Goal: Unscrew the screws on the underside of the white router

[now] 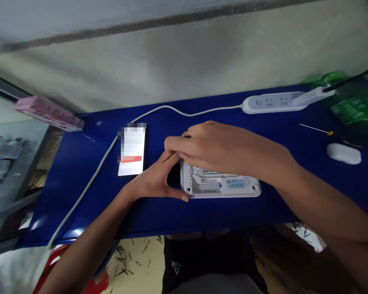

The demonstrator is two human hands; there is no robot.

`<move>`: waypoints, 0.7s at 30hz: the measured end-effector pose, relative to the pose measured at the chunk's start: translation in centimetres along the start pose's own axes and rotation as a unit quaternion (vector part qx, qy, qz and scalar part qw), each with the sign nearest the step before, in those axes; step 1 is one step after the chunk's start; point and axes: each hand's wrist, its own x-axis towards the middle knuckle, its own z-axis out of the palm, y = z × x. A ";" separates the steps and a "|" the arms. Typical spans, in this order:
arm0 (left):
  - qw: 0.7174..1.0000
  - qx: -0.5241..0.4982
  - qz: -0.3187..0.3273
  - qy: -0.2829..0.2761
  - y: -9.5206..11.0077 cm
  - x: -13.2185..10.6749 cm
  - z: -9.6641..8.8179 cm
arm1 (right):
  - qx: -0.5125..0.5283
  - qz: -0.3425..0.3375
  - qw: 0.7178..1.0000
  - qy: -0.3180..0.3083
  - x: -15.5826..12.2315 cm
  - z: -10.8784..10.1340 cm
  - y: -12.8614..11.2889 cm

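A white router-like device (207, 192), full of vent holes and bearing a pale blue label, lies on the blue table in front of me. My left hand (159, 175) grips its left edge, with the thumb at the near corner and the fingers toward the far corner. Over the device's far left part reaches my right hand (205, 143), its fingers bent together beside the left fingertips. What the right fingers pinch, if anything, is hidden. A smartphone (131, 151) with a lit screen lies left of the device.
A white power strip (272, 103) with a plug lies at the back right, its cable (102, 159) curving left across the blue table (153, 218). On the right are a green bottle (352, 102), a thin rod with a yellow end (317, 130) and a white oval case (343, 154). A pink box (50, 113) stands back left.
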 end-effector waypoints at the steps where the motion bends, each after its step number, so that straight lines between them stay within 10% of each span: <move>1: 1.000 -0.003 0.004 0.002 -0.1 0.0 0.0 | 0.013 0.005 1.000 -0.001 0.0 -0.1 -0.1; 21: 1.000 -0.002 0.015 0.006 -0.2 -0.1 0.1 | 0.078 0.028 0.996 -0.026 0.2 -0.6 -0.4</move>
